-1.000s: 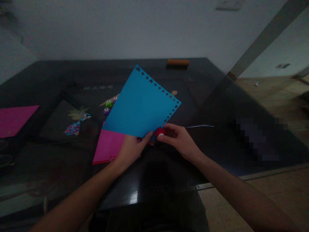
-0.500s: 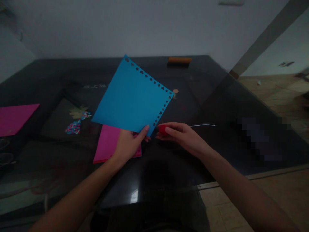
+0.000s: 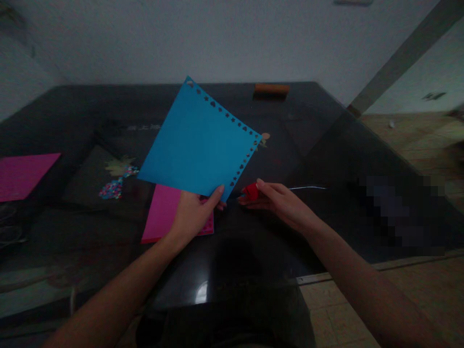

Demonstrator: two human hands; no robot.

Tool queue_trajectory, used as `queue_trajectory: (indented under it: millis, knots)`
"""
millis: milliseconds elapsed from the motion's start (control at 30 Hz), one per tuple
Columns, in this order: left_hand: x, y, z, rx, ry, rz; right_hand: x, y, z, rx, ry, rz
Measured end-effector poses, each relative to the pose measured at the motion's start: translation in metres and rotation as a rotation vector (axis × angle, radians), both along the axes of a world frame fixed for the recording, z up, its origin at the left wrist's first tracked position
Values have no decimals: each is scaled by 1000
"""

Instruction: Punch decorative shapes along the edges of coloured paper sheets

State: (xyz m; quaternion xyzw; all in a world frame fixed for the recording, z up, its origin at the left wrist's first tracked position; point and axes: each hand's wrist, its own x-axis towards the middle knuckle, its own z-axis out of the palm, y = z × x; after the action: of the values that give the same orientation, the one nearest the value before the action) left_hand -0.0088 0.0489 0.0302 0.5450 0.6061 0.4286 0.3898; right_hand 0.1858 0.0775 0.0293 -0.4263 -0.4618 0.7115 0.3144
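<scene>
My left hand [image 3: 199, 210] pinches the lower corner of a blue sheet of paper [image 3: 195, 145] between thumb and fingers, holding it tilted above the table. Small star, heart and other shapes are cut out along two of its edges. In my right hand [image 3: 277, 195], just right of that corner and apart from the paper, is a small red paper punch [image 3: 252, 191], gripped between thumb and fingers. Under my left hand lies a pink pad of paper [image 3: 163, 208], partly covered by the blue sheet and the hand.
Colourful confetti bits [image 3: 111, 188] lie in a small heap on the dark glossy table [image 3: 253, 261]. A pink sheet [image 3: 27, 175] is at the far left. A brown roll [image 3: 271, 90] rests near the back edge, and a thin silvery strip [image 3: 308, 187] lies beyond my right hand.
My right hand and the red punch have shifted slightly right, away from the paper's edge, and the thumb has lifted. The left hand still holds the blue sheet in much the same pose.
</scene>
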Motion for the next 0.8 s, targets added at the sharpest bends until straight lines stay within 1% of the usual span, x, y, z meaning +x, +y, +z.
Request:
queue_trajectory:
  millis: [67, 167, 233, 333, 433, 500, 567, 633, 800]
  knots:
    - [0, 0, -1, -6, -6, 4, 1, 0, 2, 113, -150, 45]
    - [0, 0, -3, -12, -17, 1, 2, 1, 4, 329, -381, 186]
    - [0, 0, -4, -10, -22, -2, 3, 1, 5, 450, -429, 266]
    - [0, 0, -5, -2, -21, -4, 5, 1, 7, 555, -450, 302]
    - [-1, 1, -5, 5, -6, -10, 7, 1, 10, 574, -475, 317]
    - [-2, 1, -5, 11, 14, -21, 8, 2, 11, 577, -458, 254]
    - [-2, 1, -6, 22, 18, -32, 9, 4, 11, 576, -444, 153]
    - [-2, 1, -6, 25, -5, -41, 10, 5, 9, 548, -435, 98]
    - [-1, 2, -5, 21, -39, -55, 10, 6, 5, 420, -330, 91]
